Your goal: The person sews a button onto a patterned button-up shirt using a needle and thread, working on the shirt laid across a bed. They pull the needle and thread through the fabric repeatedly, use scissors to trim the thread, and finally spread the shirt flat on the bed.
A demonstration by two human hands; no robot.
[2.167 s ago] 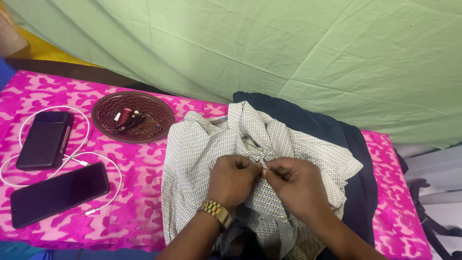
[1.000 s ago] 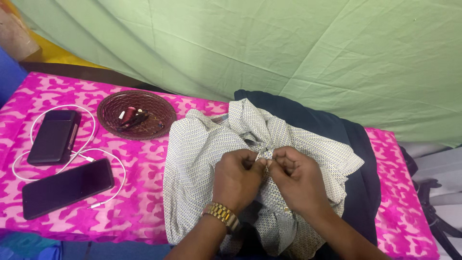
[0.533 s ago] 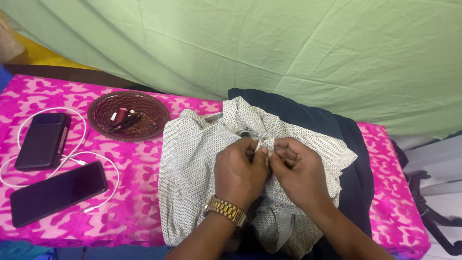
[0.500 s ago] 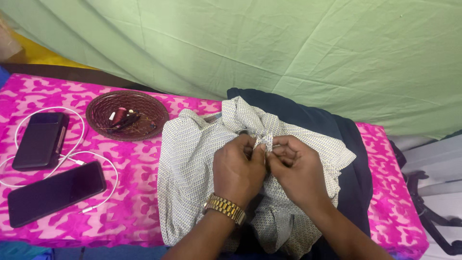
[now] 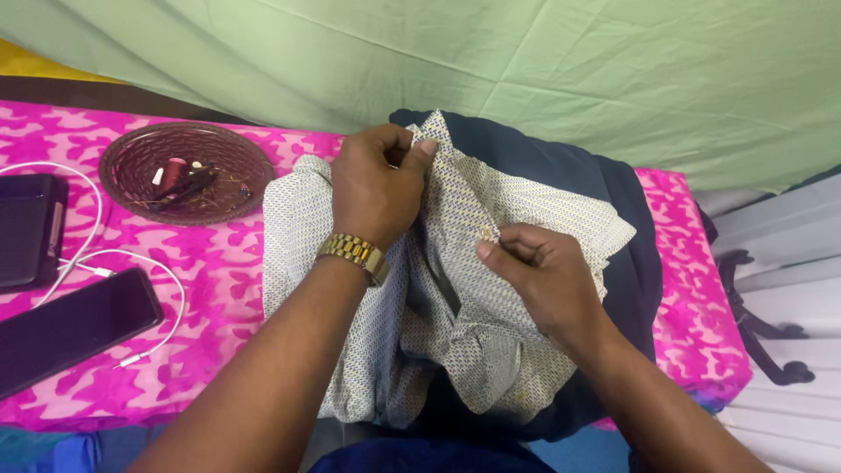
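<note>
Two bare hands at work on one garment, head view only. White dotted shirt [image 5: 455, 298] lies crumpled at the middle of the pink patterned cloth [image 5: 210, 289], its right part resting on a dark navy fabric [image 5: 613, 193] spread beneath it. Left hand [image 5: 377, 188], gold wristwatch [image 5: 353, 253] on the wrist, is closed around a bunched fold near the shirt's upper edge, thumb and fingers pinched together on the cloth. Right hand [image 5: 539, 280] sits lower and to the right, fingertips nipped shut on the shirt's front strip just beside a small pale button [image 5: 484, 231]; the strip runs taut between the two hands. Left of the shirt: a round woven brown basket [image 5: 149, 175] holding small dark items, too small to identify. Farther left, a dark power bank [image 5: 26, 229], a black phone [image 5: 74, 328] lying flat, and a white cable [image 5: 131, 263] looping between them. Green sheet [image 5: 526, 70] hangs behind.
</note>
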